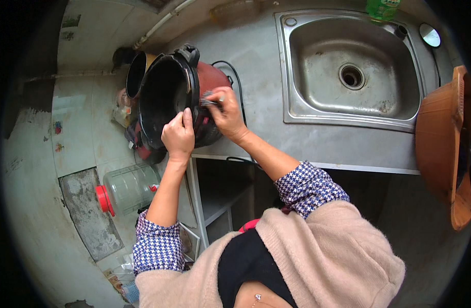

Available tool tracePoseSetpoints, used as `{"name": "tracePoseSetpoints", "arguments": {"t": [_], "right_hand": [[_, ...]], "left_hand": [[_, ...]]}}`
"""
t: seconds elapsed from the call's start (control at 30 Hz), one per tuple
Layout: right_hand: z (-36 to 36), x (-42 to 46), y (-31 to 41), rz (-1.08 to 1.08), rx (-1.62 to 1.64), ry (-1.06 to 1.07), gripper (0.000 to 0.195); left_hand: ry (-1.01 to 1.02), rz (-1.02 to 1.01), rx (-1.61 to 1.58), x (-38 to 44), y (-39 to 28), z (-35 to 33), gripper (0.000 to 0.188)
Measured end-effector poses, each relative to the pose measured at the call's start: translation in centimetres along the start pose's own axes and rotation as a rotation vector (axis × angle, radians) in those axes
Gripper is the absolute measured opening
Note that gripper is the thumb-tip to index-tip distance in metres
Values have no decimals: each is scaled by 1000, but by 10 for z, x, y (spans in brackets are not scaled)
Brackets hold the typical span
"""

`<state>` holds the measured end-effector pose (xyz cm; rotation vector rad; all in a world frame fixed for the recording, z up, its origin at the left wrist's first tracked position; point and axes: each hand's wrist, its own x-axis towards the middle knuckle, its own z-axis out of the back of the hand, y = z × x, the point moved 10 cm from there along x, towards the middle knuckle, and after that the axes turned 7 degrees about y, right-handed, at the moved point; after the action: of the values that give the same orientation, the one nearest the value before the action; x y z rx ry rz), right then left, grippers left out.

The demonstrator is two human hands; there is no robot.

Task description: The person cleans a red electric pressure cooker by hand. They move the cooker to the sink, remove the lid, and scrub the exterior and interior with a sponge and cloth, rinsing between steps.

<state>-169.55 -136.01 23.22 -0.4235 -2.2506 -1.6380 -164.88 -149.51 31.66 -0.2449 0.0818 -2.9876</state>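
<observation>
A red electric pressure cooker body (214, 79) with a black rim leans over on the metal countertop (258, 142), its dark mouth turned to the left. My left hand (178, 134) grips the lower part of the rim, thumb pointing up along it. In my right hand (228, 115) is a silvery scouring pad, apparently steel wool (206, 99), held against the cooker's outer side just behind the rim. The pad and fingertips are slightly blurred. The cooker's black power cord (240, 90) loops behind it and hangs past the counter's front edge.
A stainless steel sink (287, 77) is set into the counter at right, with a green bottle (382, 10) behind it. An orange basin (435, 127) stands on edge at far right. Left of the counter lies a clear plastic jar (129, 188) with a red lid. A yellow-sided pot (148, 61) adjoins the cooker.
</observation>
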Motion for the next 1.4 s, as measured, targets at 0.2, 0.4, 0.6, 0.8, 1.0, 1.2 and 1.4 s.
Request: {"name": "tracePoseSetpoints", "arguments": {"t": [0.2, 0.4, 0.6, 0.8, 1.0, 1.2, 1.4], "right_hand": [[2, -14, -23, -96, -106, -46, 10], [27, -3, -78, -264, -142, -143, 9], [-3, -26, -8, -66, -84, -33, 8], [21, 5, -82, -255, -129, -141, 8], [3, 7, 0, 59, -61, -41, 11], [-3, -3, -10, -18, -80, -40, 10], [-5, 75, 5, 185, -61, -73, 14]], "left_hand": [[-11, 1, -9, 1, 2, 0, 42], [-10, -18, -2, 4, -8, 3, 41], [-40, -22, -19, -3, -1, 3, 41], [-5, -21, -27, 2, -6, 2, 45], [-5, -6, 8, 2, -6, -1, 40], [-15, -8, 16, -3, 1, 1, 39], [-22, -28, 4, 5, -7, 4, 39]]}}
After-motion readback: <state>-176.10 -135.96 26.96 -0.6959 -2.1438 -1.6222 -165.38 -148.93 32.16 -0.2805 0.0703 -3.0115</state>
